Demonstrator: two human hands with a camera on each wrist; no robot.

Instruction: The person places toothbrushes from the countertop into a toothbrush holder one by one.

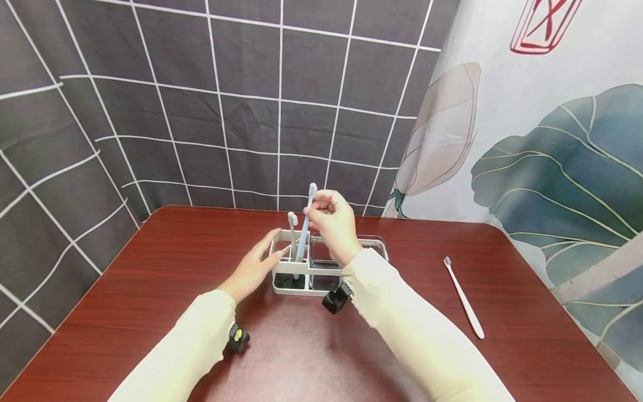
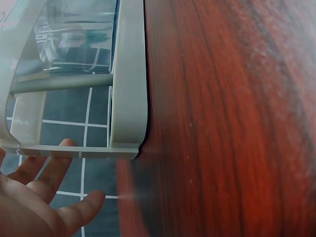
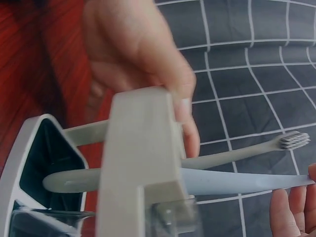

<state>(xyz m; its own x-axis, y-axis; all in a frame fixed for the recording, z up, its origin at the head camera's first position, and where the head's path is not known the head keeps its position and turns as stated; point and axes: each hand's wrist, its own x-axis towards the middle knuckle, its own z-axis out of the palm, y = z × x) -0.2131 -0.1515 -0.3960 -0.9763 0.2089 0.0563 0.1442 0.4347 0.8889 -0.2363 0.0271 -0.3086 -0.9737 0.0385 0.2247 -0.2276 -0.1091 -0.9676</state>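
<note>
A pale blue toothbrush stands tilted, bristles up, its lower part going into the left section of a white toothbrush holder. My right hand pinches it just below the head. Beside it, in the same section, leans a grey toothbrush. Below the holder's upper frame a handle end shows; which brush it belongs to I cannot tell. My left hand rests on the holder's left end, thumb over the front rim and fingers extended along the side bar.
A white toothbrush lies on the red-brown wooden table to the right. Clear plastic compartments fill the holder's right part. Behind the table hangs a dark grid-patterned curtain, with a leaf-printed cloth to the right.
</note>
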